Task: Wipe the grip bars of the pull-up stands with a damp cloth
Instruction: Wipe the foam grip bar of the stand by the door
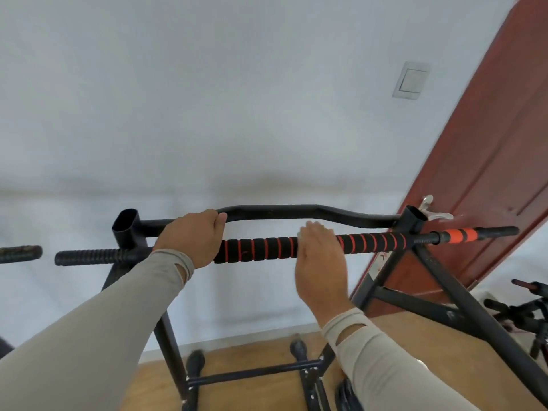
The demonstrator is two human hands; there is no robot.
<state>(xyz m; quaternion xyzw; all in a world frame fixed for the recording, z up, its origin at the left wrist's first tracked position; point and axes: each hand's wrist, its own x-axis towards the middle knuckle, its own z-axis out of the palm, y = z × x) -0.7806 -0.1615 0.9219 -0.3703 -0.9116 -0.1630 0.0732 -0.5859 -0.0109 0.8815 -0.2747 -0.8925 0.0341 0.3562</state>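
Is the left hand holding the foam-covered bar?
Yes, the left hand has its fingers curled over the bar at the left end of the black and orange foam.

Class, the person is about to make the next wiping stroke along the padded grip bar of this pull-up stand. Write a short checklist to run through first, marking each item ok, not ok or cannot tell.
1. Left hand steadies the stand: ok, its fingers curl over the grip bar.
2. Right hand is on the bar: ok, it lies over the foam with fingers fairly straight.
3. Cloth is under the right hand: cannot tell, only a pale sliver shows at the fingers.
4. Cloth is damp: cannot tell.
5. Foam to the right of the hand is free: ok.
6. Orange end grip is reachable: ok, probably, though the door is close behind.
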